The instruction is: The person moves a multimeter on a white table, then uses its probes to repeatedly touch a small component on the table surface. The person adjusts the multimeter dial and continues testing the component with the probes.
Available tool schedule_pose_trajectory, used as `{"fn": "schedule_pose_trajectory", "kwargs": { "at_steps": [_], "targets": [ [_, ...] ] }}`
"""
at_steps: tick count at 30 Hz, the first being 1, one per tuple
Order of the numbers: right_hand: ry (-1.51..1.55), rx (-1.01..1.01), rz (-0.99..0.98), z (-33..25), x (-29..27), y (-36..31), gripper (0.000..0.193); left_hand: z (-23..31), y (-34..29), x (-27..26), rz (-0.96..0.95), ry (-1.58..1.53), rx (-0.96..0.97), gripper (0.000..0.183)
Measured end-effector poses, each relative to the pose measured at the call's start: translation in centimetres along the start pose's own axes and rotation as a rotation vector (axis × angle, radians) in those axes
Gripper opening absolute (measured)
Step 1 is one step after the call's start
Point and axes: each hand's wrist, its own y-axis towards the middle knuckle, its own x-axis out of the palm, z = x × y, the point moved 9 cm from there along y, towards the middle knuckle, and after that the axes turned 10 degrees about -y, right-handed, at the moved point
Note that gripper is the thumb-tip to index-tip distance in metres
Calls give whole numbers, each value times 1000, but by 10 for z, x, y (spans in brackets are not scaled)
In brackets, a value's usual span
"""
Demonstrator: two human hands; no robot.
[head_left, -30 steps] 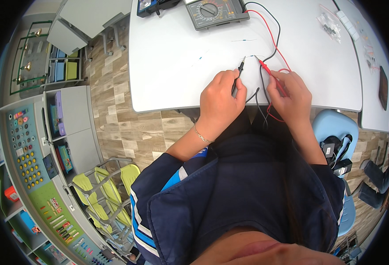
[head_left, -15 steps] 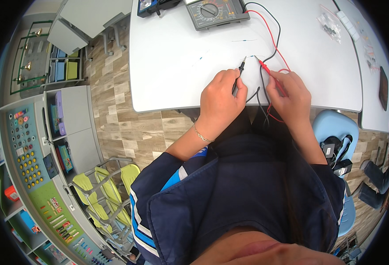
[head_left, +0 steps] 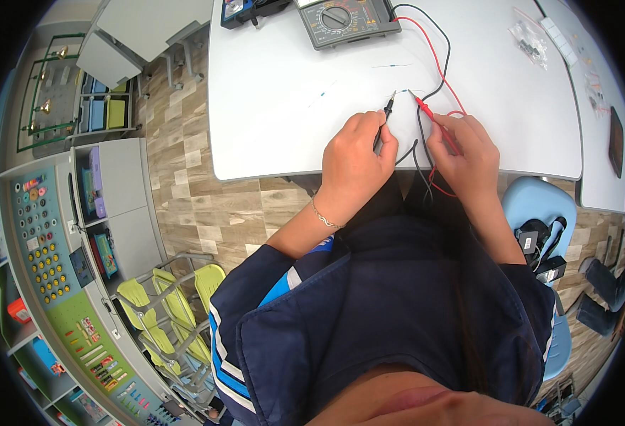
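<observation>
My left hand (head_left: 359,153) is closed round a black test probe (head_left: 388,108), and my right hand (head_left: 465,153) grips a red test probe (head_left: 426,108). Both probe tips point away from me and come down at the two sides of a small blue resistor (head_left: 405,91) lying on the white table. Whether the tips press on its thin wire leads is too small to tell. Black and red leads run from the probes to an analog multimeter (head_left: 346,21) with a round dial, at the far edge. Two more resistors lie apart: one (head_left: 393,65) beyond, another (head_left: 322,94) to the left.
On the white table (head_left: 270,135), a black device (head_left: 252,10) stands far left and a clear plastic bag of small parts (head_left: 529,44) lies far right. A dark phone-like slab (head_left: 616,142) rests on the neighbouring table. A blue chair (head_left: 540,195) stands at the right.
</observation>
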Motion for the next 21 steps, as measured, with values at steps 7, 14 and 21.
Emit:
{"fn": "schedule_pose_trajectory", "kwargs": {
  "at_steps": [7, 14, 21],
  "targets": [
    [-8, -3, 7, 0, 0, 0, 15, 0, 0, 1, -7, 16, 14, 13],
    [-15, 0, -4, -1, 0, 0, 15, 0, 0, 1, 2, 13, 11, 14],
    [-12, 0, -2, -1, 0, 1, 15, 0, 0, 2, -7, 22, 2, 13]
  ]
}}
